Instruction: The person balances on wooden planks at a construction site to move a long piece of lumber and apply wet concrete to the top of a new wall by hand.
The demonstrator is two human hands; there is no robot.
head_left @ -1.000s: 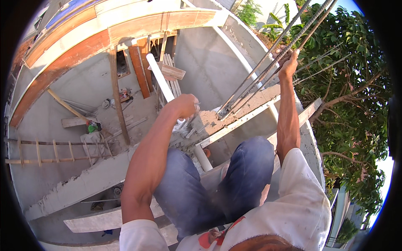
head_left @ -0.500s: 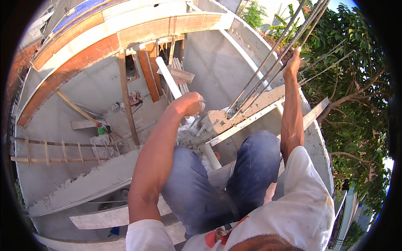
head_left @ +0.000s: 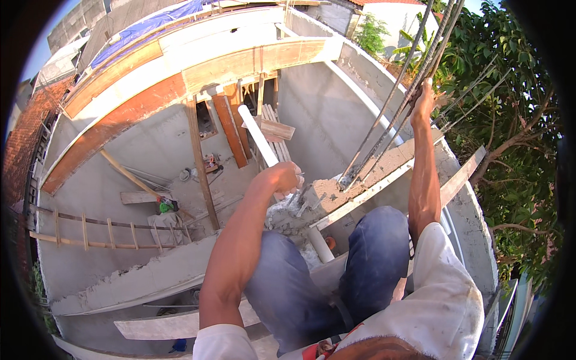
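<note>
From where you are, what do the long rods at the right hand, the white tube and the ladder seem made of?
Rods: probably steel, dull grey-brown, with a ribbed-looking surface.
White tube: likely plastic, smooth and evenly coloured, though painted metal is possible.
Ladder: wood or bamboo, seemingly unpainted; its brown tones suggest either.

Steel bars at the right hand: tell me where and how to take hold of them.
The steel bars are probably best gripped mid-shaft from the right, near the right hand: slender and exposed, they lean that way from the concrete beam.
</note>
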